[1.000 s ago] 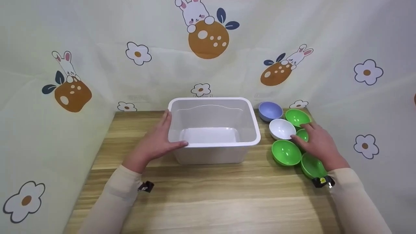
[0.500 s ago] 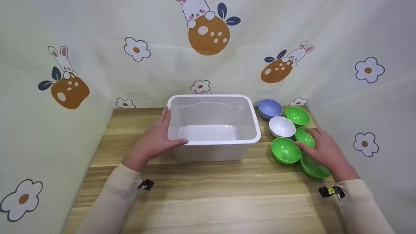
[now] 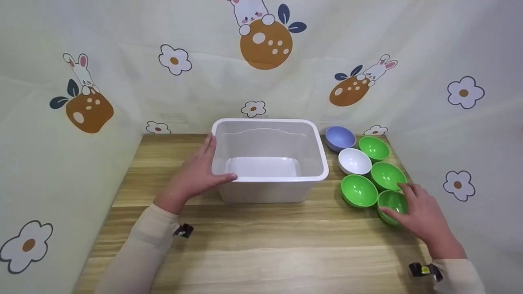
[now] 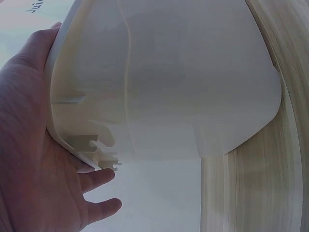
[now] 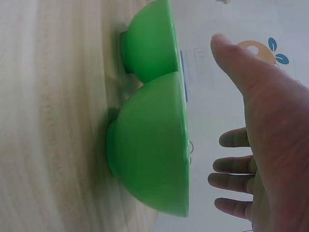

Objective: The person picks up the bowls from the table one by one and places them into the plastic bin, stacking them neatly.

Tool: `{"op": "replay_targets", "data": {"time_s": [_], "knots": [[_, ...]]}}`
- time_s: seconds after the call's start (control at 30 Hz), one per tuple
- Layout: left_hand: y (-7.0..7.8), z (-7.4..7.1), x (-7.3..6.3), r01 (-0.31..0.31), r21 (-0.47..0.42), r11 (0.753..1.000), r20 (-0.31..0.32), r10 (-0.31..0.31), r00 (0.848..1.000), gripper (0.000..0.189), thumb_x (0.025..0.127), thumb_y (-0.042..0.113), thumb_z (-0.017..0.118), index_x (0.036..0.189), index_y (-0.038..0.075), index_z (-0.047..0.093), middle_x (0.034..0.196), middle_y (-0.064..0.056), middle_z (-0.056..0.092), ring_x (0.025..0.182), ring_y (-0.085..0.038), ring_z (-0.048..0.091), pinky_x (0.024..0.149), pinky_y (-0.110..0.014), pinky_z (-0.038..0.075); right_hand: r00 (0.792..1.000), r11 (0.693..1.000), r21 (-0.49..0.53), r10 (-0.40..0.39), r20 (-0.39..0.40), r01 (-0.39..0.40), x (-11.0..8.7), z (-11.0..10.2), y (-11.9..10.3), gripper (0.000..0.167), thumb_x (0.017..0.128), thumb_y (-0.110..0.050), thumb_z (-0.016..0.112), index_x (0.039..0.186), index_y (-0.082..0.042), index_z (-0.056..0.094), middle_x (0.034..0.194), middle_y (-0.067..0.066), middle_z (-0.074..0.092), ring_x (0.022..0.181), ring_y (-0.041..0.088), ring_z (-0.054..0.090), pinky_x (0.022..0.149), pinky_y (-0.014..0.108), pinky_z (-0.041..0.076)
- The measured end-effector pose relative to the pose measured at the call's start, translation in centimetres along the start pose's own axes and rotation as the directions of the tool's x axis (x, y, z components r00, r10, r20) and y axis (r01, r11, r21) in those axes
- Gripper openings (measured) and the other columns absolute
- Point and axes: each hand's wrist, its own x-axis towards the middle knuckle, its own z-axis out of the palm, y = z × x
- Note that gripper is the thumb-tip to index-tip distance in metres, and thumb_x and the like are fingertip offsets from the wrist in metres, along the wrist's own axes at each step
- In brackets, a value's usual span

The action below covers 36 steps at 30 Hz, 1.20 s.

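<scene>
My left hand (image 3: pixel 188 176) lies against the left side of a deep white plastic bin (image 3: pixel 269 178), its thumb along the front rim and its fingers at the left edge. In the left wrist view the fingers (image 4: pixel 102 210) are loosely extended beside the bin's wall. My right hand (image 3: pixel 423 214) hovers with thumb and fingers spread over the nearest green bowl (image 3: pixel 390 202). Seen from the right wrist, a gap shows between the fingers (image 5: pixel 234 166) and a green bowl (image 5: pixel 149 140).
Behind that bowl stand another green bowl (image 3: pixel 388 175), one to its left (image 3: pixel 358 190), and one at the back (image 3: pixel 374 148). A white bowl (image 3: pixel 354 161) and a blue bowl (image 3: pixel 340 138) sit close to the bin. Printed curtains enclose the wooden table (image 3: pixel 261 245).
My right hand has drawn back towards the table's front, from the middle green bowl to the nearest one. The left hand and the bowls have stayed in place.
</scene>
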Motion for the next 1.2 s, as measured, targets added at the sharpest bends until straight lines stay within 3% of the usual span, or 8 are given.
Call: {"op": "replay_targets", "data": {"time_s": [0.33, 0.6, 0.87, 1.2], "knots": [[-0.1, -0.1, 0.0, 0.017, -0.016, 1.0, 0.007, -0.017, 1.0, 0.146, 0.081, 0.092, 0.07, 0.178, 0.008, -0.001, 0.186, -0.013, -0.005, 0.163, -0.053, 0.022, 0.122, -0.075, 0.033, 0.993, 0.996, -0.079, 0.055, 0.105, -0.046, -1.2, 0.5, 0.1, 0.117, 0.083, -0.071, 0.087, 0.156, 0.011, 0.047, 0.148, 0.04, 0.048, 0.12, 0.066, 0.056, 0.095, 0.083, 0.047], [-0.1, -0.1, -0.1, 0.016, -0.004, 1.0, 0.006, -0.016, 1.0, 0.145, 0.083, 0.091, 0.07, 0.177, 0.006, 0.001, 0.185, -0.013, -0.005, 0.166, -0.049, 0.017, 0.126, -0.072, 0.029, 0.993, 0.997, -0.062, 0.054, 0.108, -0.048, -1.5, 1.0, 0.6, 0.114, 0.081, -0.068, 0.09, 0.153, 0.011, 0.05, 0.144, 0.038, 0.052, 0.117, 0.064, 0.06, 0.092, 0.081, 0.05], [0.0, 0.2, 0.2, 0.007, -0.024, 1.0, 0.007, -0.007, 1.0, 0.146, 0.082, 0.091, 0.071, 0.177, 0.007, 0.0, 0.185, -0.014, -0.005, 0.166, -0.05, 0.016, 0.126, -0.073, 0.027, 0.975, 0.992, -0.058, 0.117, 0.186, -0.108, -1.7, 1.1, 0.8, 0.123, 0.083, -0.073, 0.087, 0.158, 0.014, 0.042, 0.151, 0.04, 0.044, 0.122, 0.07, 0.055, 0.099, 0.084, 0.047], [-0.2, 0.1, 0.1, 0.025, -0.024, 0.999, 0.011, -0.024, 1.0, 0.147, 0.08, 0.094, 0.07, 0.178, 0.01, 0.0, 0.186, -0.011, -0.007, 0.165, -0.052, 0.018, 0.123, -0.076, 0.028, 0.974, 0.993, -0.012, 0.115, 0.195, -0.115, -1.5, 1.3, 1.0, 0.123, 0.084, -0.069, 0.088, 0.159, 0.014, 0.04, 0.149, 0.043, 0.045, 0.127, 0.068, 0.053, 0.103, 0.084, 0.044]]}}
